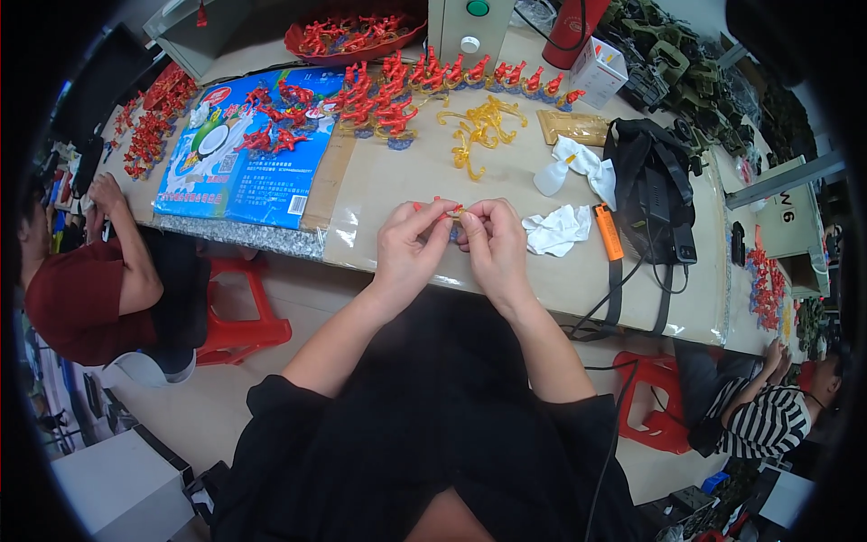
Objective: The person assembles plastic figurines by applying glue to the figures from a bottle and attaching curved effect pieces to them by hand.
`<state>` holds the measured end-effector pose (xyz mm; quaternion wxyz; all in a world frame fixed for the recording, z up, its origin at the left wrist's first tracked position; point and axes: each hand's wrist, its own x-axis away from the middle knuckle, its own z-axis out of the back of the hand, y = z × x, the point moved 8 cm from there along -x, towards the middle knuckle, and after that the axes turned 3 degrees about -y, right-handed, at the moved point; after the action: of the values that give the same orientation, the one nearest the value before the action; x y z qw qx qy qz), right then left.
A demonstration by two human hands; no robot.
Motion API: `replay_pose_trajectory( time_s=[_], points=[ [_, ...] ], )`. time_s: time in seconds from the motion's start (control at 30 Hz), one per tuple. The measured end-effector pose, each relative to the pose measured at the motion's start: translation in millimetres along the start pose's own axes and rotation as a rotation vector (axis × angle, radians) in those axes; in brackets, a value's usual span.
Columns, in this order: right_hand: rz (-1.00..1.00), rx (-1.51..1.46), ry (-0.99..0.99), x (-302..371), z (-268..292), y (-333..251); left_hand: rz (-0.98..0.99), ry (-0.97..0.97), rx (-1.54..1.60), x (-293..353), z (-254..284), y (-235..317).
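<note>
Close to the table's front edge, my left hand and my right hand meet around a small red figurine. Both hands are closed, thumbs and fingers pinching it, and a bit of blue shows below between the fingers. Most of the piece is hidden by my fingertips. Beyond my hands lies a loose pile of curly, translucent yellow plastic parts. Behind those, many red figurines on blue bases stand in a bent row. More red figurines rest on a blue printed cardboard sheet to the left.
At right are a white squeeze bottle, crumpled tissues, an orange tube and a black bag with cables. A red bowl of figurines stands behind. Co-workers sit left and right, near red stools.
</note>
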<state>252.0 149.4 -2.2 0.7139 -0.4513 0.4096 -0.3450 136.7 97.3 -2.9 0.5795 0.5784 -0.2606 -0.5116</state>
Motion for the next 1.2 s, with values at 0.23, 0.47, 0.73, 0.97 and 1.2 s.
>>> replay_pose_trajectory(
  time_s=[0.23,0.47,0.73,0.97,1.2],
  points=[
    [0.022,-0.010,-0.030,-0.3,-0.6,2.3,-0.164,-0.005,-0.058,1.8,-0.6,4.7],
    [-0.093,-0.251,-0.030,0.8,-2.1,14.4,-0.019,0.028,0.028,1.1,1.8,5.3],
    [0.026,-0.135,0.049,-1.0,6.1,14.1,-0.047,-0.048,-0.057,-3.5,-7.2,-3.8],
    [0.074,-0.102,0.045,3.5,14.2,-5.6,-0.039,-0.116,-0.007,-0.2,-9.2,-6.0],
    [0.128,-0.054,0.027,2.5,-0.6,-6.2,-0.089,-0.078,-0.067,2.2,1.0,3.7]
  ],
)
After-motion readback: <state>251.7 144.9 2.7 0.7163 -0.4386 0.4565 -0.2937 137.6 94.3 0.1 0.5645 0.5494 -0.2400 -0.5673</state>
